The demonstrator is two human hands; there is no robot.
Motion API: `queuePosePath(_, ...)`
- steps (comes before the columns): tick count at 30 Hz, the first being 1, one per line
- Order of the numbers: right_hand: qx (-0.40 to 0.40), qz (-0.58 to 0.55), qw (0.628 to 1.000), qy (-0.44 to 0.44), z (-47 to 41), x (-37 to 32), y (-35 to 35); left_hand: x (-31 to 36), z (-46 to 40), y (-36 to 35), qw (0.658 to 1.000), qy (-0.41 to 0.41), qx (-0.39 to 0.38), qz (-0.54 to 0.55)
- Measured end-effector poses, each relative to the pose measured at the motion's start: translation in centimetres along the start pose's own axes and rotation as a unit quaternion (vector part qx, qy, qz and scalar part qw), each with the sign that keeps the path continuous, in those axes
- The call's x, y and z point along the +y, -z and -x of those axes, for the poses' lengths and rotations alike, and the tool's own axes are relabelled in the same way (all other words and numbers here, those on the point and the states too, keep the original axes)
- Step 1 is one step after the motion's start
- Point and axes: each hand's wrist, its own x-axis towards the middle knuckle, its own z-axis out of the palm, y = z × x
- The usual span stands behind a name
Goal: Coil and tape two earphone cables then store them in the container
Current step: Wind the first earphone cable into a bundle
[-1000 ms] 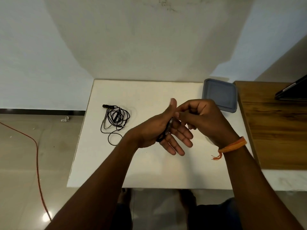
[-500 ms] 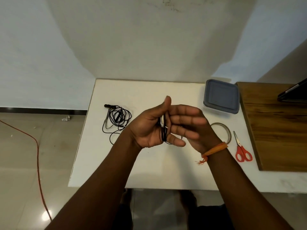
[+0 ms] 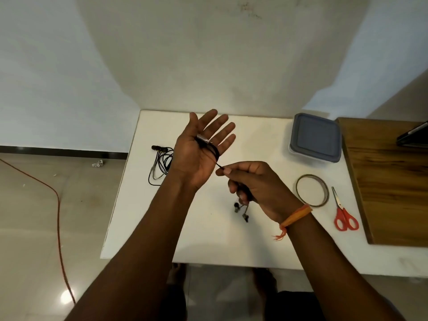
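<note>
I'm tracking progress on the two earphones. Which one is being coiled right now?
The earphone wrapped around the left hand, its loose end pinched by the right hand. The other earphone lies untouched in a loose tangle on the white table.

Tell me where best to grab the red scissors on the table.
Probably grip the scissors by the red loops at the near end, coming from above on the near side. They lie flat, blades pointing away, beside the tape roll, with bare table nearer you.
</note>
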Motion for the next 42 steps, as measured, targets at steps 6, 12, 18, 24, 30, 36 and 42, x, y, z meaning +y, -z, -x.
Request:
queuePosePath(6, -0.006, 0.063, 0.998, 0.014, 0.4, -0.8, 2.1, -0.5, -0.1, 0.5, 0.949, -0.047, 0.121, -0.286)
queuePosePath(12, 0.014, 0.069, 0.996, 0.06, 0.8, -1.2, 3.9, -3.0, 0.9, 0.1, 0.869, 0.069, -0.017, -0.491)
queuePosePath(18, 0.02, 0.074, 0.996, 0.046, 1.0, -1.3, 4.8, -3.7, 2.0, -0.6, 0.833, 0.222, -0.115, -0.494)
queuePosePath(24, -0.02, 0.158, 0.986, 0.055, 0.9, -1.3, 5.3, -4.0, 2.7, -1.1, 0.75, 0.382, -0.193, -0.504)
queuePosePath(30, -0.031, 0.167, 0.983, 0.072, 0.9, -1.2, 5.7, -3.4, 3.2, -1.3, 0.692, 0.465, -0.286, -0.472)
queuePosePath(36, -0.007, 0.009, 0.993, 0.121, 0.8, -1.0, 4.7, -2.5, 3.0, -1.4, 0.771, 0.455, -0.341, -0.288)
queuePosePath(42, 0.02, -0.064, 0.989, 0.135, 0.5, -0.9, 3.5, -2.2, 2.5, -1.1, 0.82, 0.388, -0.392, -0.153)
